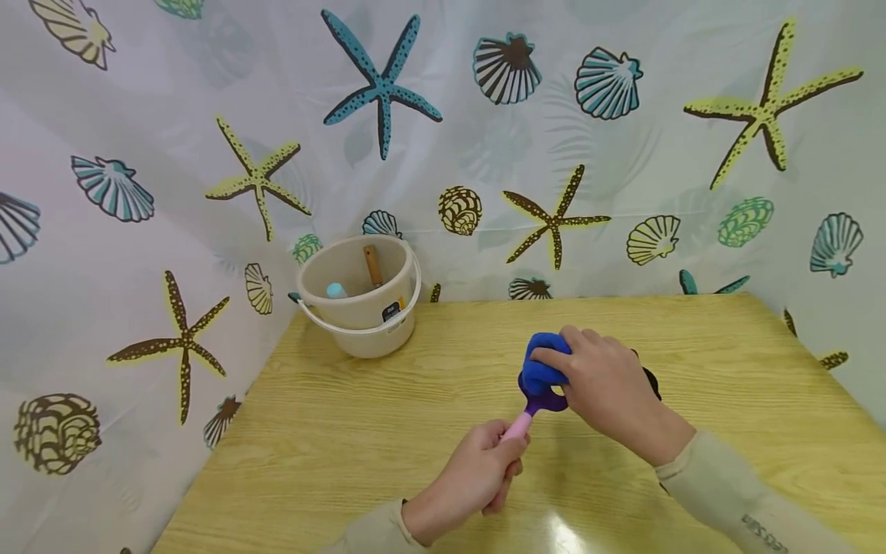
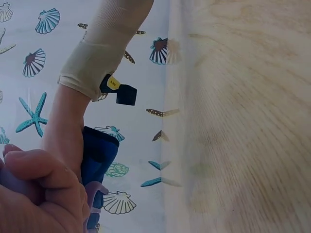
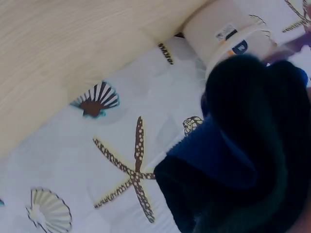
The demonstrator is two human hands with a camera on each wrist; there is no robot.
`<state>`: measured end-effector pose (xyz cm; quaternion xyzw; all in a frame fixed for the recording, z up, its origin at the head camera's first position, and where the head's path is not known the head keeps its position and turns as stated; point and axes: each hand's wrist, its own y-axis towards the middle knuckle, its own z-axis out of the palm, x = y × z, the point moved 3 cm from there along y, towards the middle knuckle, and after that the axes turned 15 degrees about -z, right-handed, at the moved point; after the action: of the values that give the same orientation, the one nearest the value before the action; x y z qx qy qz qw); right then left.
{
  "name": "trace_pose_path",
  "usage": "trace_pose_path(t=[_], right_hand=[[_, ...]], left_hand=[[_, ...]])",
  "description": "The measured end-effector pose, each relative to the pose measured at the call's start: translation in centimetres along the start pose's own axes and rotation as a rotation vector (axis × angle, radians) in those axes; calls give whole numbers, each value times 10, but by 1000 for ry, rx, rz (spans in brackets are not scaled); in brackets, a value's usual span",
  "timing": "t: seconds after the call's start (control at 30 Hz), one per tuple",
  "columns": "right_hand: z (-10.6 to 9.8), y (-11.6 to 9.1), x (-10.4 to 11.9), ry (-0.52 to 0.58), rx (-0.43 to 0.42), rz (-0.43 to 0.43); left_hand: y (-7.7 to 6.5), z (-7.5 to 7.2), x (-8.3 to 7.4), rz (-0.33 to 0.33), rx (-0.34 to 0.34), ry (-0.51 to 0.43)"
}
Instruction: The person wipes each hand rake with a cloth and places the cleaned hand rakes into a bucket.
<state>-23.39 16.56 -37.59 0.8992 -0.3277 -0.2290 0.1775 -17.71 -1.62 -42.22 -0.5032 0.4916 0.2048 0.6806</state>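
My left hand (image 1: pixel 481 465) grips the pink handle (image 1: pixel 517 426) of a utensil, held tilted above the table. The utensil's purple head (image 1: pixel 549 402) has an opening near its edge; its full shape is covered, so its kind is unclear. Against that head my right hand (image 1: pixel 609 381) holds a blue cloth (image 1: pixel 542 368), fingers bent over it. In the right wrist view the folded cloth (image 3: pixel 233 155) hides most of the hand. The left wrist view has the curled left hand (image 2: pixel 43 189) in front, with the blue cloth (image 2: pixel 97 153) behind it.
A cream bucket (image 1: pixel 367 338) with a white carrying handle stands at the table's back left. Inside are a wooden-handled item (image 1: pixel 373 265) and something with a light-blue top (image 1: pixel 335 291). A shell-and-starfish-patterned curtain (image 1: pixel 415 185) hangs behind the wooden table (image 1: pixel 332 431) and at its sides.
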Motion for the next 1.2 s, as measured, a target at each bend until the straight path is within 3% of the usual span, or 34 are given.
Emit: trace_pose_path(t=[0.23, 0.43, 0.5, 0.6, 0.67, 0.73, 0.87, 1.07, 1.2], right_hand=[[-4, -2, -5, -183, -179, -94], [-16, -1, -9, -261, -201, -79], [-20, -2, -11, -192, -202, -49], [-22, -4, -8, 12, -173, -6], [-20, -5, -1, 146, -131, 1], [-16, -7, 6, 209, -82, -1], [-6, -11, 11, 183, -54, 4], [6, -22, 3, 50, -70, -9], [3, -25, 3, 97, -47, 41]], left_hand=[[3, 2, -6, 28, -14, -22], [2, 1, -10, 21, -20, -21], [2, 0, -8, 7, -28, -12], [3, -3, -4, -9, -36, -7], [3, -5, -3, -19, -37, -22], [3, -7, -1, -20, -36, -32], [2, -7, 1, -20, -38, -53], [0, -8, 6, -27, -53, -73], [1, -8, 4, -14, -53, -84]])
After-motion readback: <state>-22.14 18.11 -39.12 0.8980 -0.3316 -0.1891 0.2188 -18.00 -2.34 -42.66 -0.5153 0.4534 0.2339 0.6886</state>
